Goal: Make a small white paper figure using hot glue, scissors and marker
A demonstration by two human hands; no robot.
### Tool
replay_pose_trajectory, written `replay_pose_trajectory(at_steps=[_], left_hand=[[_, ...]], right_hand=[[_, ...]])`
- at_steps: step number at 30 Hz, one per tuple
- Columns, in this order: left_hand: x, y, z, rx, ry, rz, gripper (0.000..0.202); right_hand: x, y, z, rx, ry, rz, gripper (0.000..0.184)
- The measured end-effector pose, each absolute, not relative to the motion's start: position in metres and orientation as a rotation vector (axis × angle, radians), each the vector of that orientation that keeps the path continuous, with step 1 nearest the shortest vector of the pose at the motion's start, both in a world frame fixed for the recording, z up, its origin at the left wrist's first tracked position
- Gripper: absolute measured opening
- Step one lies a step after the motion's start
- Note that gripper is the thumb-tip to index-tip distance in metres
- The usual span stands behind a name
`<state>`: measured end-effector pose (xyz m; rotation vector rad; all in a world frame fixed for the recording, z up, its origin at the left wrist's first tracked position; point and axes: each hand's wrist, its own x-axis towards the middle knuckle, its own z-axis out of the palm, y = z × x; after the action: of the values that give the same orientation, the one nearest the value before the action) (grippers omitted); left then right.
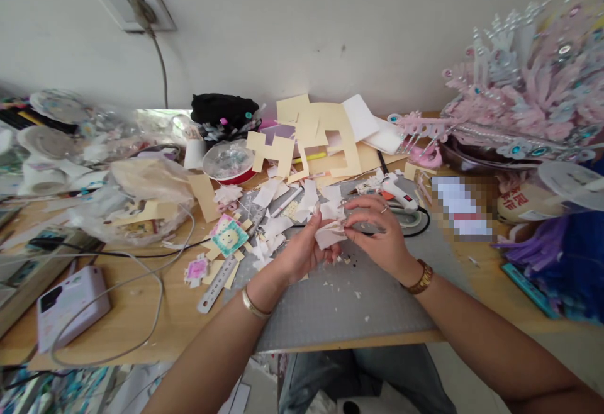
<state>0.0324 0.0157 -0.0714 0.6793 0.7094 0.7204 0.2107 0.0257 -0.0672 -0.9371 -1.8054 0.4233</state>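
Both hands meet over a grey cutting mat (340,307) on the wooden desk. My left hand (302,250) pinches a small white folded paper piece (329,233) from the left, fingers closed on it. My right hand (377,231) grips the same paper from the right, fingers curled over its top edge. A gold bangle sits on the left wrist and a gold watch band on the right wrist. White paper scraps (274,231) lie scattered just left of the hands, with tiny bits on the mat below them.
A metal ruler (221,283) and a small square sticker (229,236) lie left of the mat. A white glue gun (399,194) and cream card offcuts (321,134) sit behind. A pink ornate headdress (519,99) stands right; a white device (70,304) with cable lies left.
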Motion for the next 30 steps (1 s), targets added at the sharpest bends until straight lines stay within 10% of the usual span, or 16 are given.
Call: replay_pose_trajectory(at_steps=[17, 30], left_hand=[[0.030, 0.019, -0.069, 0.585, 0.754, 0.770, 0.033], [0.028, 0.023, -0.071, 0.530, 0.819, 0.816, 0.033]], right_hand=[[0.227, 0.036, -0.056, -0.743, -2.046, 0.287, 0.009], [0.283, 0.073, -0.080, -2.051, -1.879, -0.053, 0.062]])
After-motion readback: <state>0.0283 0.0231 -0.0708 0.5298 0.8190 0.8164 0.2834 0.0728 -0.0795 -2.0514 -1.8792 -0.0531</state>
